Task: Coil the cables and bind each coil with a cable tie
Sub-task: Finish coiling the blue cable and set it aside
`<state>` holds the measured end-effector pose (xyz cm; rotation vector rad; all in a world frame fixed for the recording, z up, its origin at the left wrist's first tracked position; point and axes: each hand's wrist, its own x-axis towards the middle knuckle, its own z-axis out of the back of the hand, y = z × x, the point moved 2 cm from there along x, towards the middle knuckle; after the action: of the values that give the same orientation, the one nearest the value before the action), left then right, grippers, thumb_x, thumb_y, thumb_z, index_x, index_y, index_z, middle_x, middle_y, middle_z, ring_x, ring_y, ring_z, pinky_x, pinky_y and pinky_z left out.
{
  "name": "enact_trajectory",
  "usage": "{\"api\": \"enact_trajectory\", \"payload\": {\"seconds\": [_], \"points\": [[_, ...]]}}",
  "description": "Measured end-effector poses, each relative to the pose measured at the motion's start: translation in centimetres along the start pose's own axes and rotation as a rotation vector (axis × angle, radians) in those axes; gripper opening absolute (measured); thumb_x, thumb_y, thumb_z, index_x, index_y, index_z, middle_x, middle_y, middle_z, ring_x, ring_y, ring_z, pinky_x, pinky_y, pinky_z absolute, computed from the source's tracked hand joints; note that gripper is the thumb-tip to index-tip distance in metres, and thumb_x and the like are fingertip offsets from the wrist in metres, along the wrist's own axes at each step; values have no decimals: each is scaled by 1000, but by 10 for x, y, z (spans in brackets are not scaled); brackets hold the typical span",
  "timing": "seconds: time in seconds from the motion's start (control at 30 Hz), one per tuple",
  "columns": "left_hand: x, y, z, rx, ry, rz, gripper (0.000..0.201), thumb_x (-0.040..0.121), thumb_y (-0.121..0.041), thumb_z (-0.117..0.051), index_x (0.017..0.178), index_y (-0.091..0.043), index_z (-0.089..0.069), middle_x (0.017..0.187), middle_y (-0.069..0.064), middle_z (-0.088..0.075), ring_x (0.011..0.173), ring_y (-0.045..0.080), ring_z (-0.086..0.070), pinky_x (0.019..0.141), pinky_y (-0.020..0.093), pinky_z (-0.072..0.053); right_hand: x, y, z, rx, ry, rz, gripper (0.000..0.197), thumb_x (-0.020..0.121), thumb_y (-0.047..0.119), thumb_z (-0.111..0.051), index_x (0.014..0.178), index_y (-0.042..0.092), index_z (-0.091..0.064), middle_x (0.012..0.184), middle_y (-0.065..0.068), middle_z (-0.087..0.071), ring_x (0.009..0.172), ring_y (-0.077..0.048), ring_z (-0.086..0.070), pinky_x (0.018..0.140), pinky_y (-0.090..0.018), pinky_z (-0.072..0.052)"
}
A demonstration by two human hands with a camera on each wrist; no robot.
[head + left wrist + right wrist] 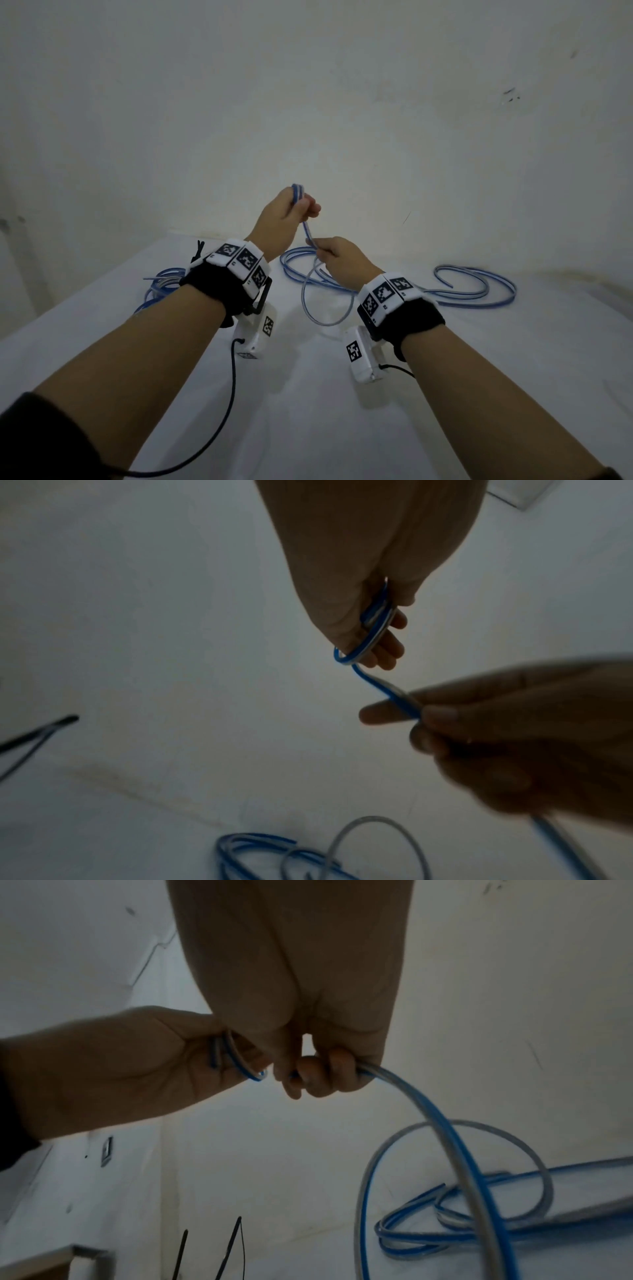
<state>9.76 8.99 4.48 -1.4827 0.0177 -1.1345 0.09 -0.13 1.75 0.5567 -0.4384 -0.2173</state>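
Observation:
A blue-and-white flat cable lies in loose loops across the white table. My left hand is raised above the table and grips a small bent loop of this cable near its end. My right hand, just below and to the right, pinches the same cable a short way down. From there the cable hangs in a round loop to the table. A second bundle of blue cable lies at the left behind my left wrist. Black cable ties stick up near it.
A plain white wall rises directly behind the table. A black wire from the left wrist camera hangs over the near table. A pale loop lies at the right edge.

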Motion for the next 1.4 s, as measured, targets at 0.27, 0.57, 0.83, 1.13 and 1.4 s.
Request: {"api": "enact_trajectory", "payload": {"seconds": [0.27,0.57,0.83,1.13,1.4], "points": [[-15,15,7,720,216,-83,19,99,-13,-33,81,-11,-38,71,-3,-48,65,13,-49,64,30,-37,-4,7,9,78,-116,98,20,84,3,-62,102,5,-53,73,0,-53,66,-13,-49,72,-30,-44],[-12,8,6,808,349,83,35,101,-24,-30,92,-4,-57,96,11,-65,87,27,-59,84,42,-46,4,9,6,-686,-498,294,31,81,37,-42,69,24,-67,71,4,-64,67,-24,-59,73,-32,-25],[-17,5,10,535,402,199,32,100,-20,-34,81,-8,-56,67,-4,-59,67,14,-55,71,25,-43,3,0,3,-301,-255,275,28,91,29,-42,90,15,-67,82,0,-66,93,-24,-53,98,-38,-24],[-14,1,15,63,230,341,39,101,-15,-36,66,-8,-51,47,-5,-41,38,5,-35,43,15,-30,14,-4,9,-304,-307,201,40,91,36,-28,84,10,-58,77,3,-50,87,-27,-49,101,-43,-22],[-14,-7,20,-340,202,382,33,102,-17,-32,81,-6,-54,63,0,-64,63,12,-63,66,22,-53,9,-14,-9,271,-238,21,18,94,0,-35,96,14,-47,75,-5,-56,67,-16,-55,69,-28,-42]]}}
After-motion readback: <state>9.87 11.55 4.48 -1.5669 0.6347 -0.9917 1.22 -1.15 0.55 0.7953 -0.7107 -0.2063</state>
